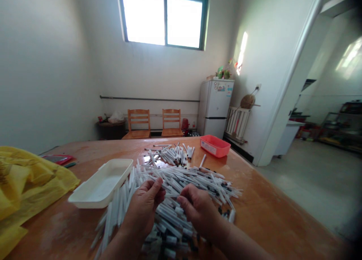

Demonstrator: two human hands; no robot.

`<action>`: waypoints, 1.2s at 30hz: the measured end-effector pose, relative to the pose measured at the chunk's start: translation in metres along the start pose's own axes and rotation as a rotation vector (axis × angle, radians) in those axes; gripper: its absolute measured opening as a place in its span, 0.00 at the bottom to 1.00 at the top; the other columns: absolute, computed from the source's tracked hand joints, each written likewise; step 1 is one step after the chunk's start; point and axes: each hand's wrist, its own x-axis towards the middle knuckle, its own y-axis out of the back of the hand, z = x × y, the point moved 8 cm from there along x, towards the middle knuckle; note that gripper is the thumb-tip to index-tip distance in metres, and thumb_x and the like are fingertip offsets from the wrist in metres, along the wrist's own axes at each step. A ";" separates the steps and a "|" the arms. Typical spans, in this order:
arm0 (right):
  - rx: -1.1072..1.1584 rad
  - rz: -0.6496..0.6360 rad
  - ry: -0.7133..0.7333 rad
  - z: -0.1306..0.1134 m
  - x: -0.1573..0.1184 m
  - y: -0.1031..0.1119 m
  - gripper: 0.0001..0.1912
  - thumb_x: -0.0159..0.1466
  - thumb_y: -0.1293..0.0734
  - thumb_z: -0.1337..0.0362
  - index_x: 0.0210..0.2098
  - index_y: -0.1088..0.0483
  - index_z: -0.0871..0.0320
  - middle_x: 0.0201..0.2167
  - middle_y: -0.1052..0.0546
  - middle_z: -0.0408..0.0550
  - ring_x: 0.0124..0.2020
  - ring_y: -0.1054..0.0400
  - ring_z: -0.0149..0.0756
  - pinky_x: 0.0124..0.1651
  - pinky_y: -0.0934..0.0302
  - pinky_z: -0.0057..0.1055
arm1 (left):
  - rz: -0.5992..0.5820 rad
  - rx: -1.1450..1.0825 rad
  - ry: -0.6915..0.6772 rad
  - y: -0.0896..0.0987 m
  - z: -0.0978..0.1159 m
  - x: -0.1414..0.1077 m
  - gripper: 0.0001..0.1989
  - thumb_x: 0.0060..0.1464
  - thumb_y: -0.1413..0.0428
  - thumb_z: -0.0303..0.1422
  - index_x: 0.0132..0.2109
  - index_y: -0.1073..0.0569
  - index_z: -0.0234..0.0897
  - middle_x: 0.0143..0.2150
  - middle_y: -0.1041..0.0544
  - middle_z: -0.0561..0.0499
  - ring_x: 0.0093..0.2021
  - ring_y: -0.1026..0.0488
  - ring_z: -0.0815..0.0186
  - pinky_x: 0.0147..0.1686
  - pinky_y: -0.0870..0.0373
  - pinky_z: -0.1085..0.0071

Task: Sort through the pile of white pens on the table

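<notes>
A large heap of slim white pen barrels [181,175], some with black ends, spreads over the middle of the table. Above its near side is my left hand [143,205], thumb and fingers closed in a pinch; whatever they grip is too small or hidden to name. My right hand [199,207] faces it a short gap away, its thumb and forefinger pressed together, also around something I cannot make out. Clear and white caps [171,240] lie below and between my wrists. Behind the heap sits a smaller group of black-tipped white pens [177,154].
Left of the heap stands a white plastic tray [103,182]. A red plastic basket [215,146] is at the far right of the wooden table [263,211]. Yellow plastic sheeting [34,188] covers the left edge, near a red item [58,159]. Two chairs [139,122] stand beyond.
</notes>
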 end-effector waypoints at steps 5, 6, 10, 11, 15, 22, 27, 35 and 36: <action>-0.125 -0.004 0.055 -0.008 -0.002 0.005 0.03 0.67 0.37 0.64 0.36 0.34 0.56 0.28 0.28 0.43 0.29 0.36 0.33 0.33 0.45 0.28 | 0.183 0.018 -0.055 0.022 0.009 0.005 0.21 0.41 0.30 0.44 0.30 0.31 0.35 0.24 0.29 0.57 0.23 0.35 0.76 0.23 0.38 0.80; -0.143 0.008 0.043 -0.007 -0.001 0.007 0.03 0.66 0.37 0.64 0.36 0.34 0.56 0.29 0.28 0.44 0.29 0.35 0.34 0.33 0.44 0.28 | 0.195 0.009 -0.058 0.024 0.010 0.006 0.21 0.40 0.29 0.43 0.30 0.30 0.35 0.24 0.29 0.57 0.23 0.35 0.76 0.23 0.38 0.80; -0.198 0.061 -0.015 0.002 0.002 0.010 0.09 0.64 0.35 0.64 0.45 0.32 0.56 0.34 0.25 0.46 0.33 0.32 0.36 0.38 0.42 0.30 | 0.177 0.001 -0.040 0.022 0.009 0.007 0.20 0.40 0.29 0.42 0.31 0.29 0.35 0.25 0.27 0.56 0.25 0.32 0.74 0.26 0.35 0.79; -0.200 0.058 -0.026 0.004 0.002 0.009 0.12 0.64 0.34 0.63 0.47 0.32 0.56 0.35 0.24 0.46 0.33 0.31 0.36 0.38 0.42 0.30 | 0.165 0.006 -0.031 0.020 0.007 0.007 0.20 0.41 0.29 0.42 0.31 0.29 0.35 0.26 0.27 0.56 0.26 0.31 0.74 0.26 0.34 0.79; -0.211 -0.021 0.020 0.003 0.001 -0.003 0.09 0.67 0.36 0.59 0.44 0.27 0.55 0.34 0.23 0.46 0.33 0.30 0.36 0.37 0.43 0.29 | 0.105 0.017 -0.008 0.012 0.002 0.004 0.19 0.41 0.30 0.41 0.31 0.29 0.35 0.26 0.26 0.55 0.26 0.30 0.73 0.27 0.33 0.77; -0.382 -0.024 -0.011 0.008 0.004 0.011 0.10 0.68 0.38 0.61 0.36 0.27 0.56 0.33 0.22 0.46 0.34 0.29 0.35 0.37 0.45 0.29 | 0.308 -0.059 -0.193 0.049 0.035 0.014 0.16 0.42 0.31 0.39 0.36 0.26 0.39 0.31 0.25 0.57 0.27 0.29 0.74 0.26 0.36 0.78; -0.507 -0.004 -0.126 0.024 0.006 0.019 0.09 0.67 0.36 0.59 0.37 0.25 0.55 0.34 0.21 0.48 0.35 0.29 0.38 0.36 0.46 0.31 | 0.405 0.287 -0.446 0.060 0.063 0.011 0.13 0.50 0.36 0.42 0.41 0.21 0.40 0.36 0.21 0.53 0.32 0.27 0.68 0.29 0.35 0.76; -0.538 0.050 -0.079 0.012 0.006 0.013 0.11 0.67 0.37 0.62 0.45 0.25 0.54 0.44 0.23 0.51 0.45 0.30 0.42 0.47 0.42 0.33 | 0.072 0.734 -0.450 0.030 0.040 0.018 0.20 0.43 0.41 0.25 0.45 0.18 0.41 0.45 0.18 0.45 0.40 0.23 0.58 0.44 0.31 0.67; -0.545 0.046 -0.053 0.006 0.007 0.009 0.11 0.67 0.37 0.62 0.44 0.25 0.54 0.44 0.23 0.51 0.46 0.31 0.42 0.49 0.42 0.34 | 0.053 0.739 -0.437 0.029 0.036 0.020 0.20 0.42 0.41 0.24 0.45 0.18 0.41 0.45 0.18 0.45 0.41 0.23 0.57 0.45 0.32 0.66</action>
